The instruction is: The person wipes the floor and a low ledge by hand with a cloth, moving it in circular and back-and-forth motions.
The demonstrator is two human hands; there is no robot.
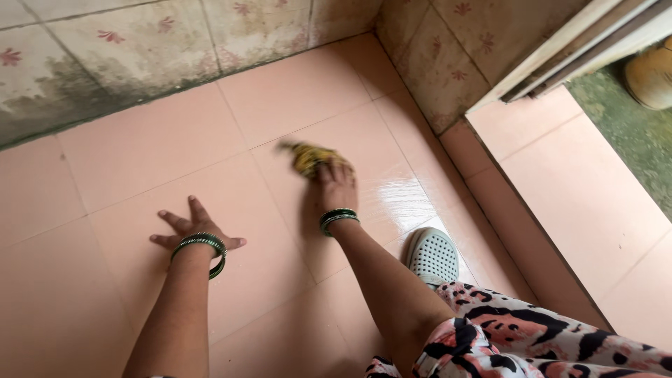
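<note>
The scrubbing pad (310, 158) is a small, crumpled lump, yellow with some dark green in it, and it looks blurry at its left end. It lies on the pink tiled floor (140, 147) a little above the middle of the frame, pressed flat under the right hand (337, 185). The fingers of that hand are bent down over the pad and clamped on it, so only the top and left part of the pad sticks out past the fingertips. The tile just to the right of the pad is shiny and looks wet. The left hand (192, 234) is in the lower left part of the frame, well apart from the pad. Its fingers are spread wide and lie flat on the floor, holding nothing. Both wrists wear green bangles (338, 218). Near the bottom, right of the middle, a grey shoe with little holes (432, 255) stands on the floor, beside a leg in pink, black and white patterned cloth (518, 339). Along the top runs a stained wall with small red flowers (126, 49). At the upper right is a doorway with a pale frame (567, 45).
</note>
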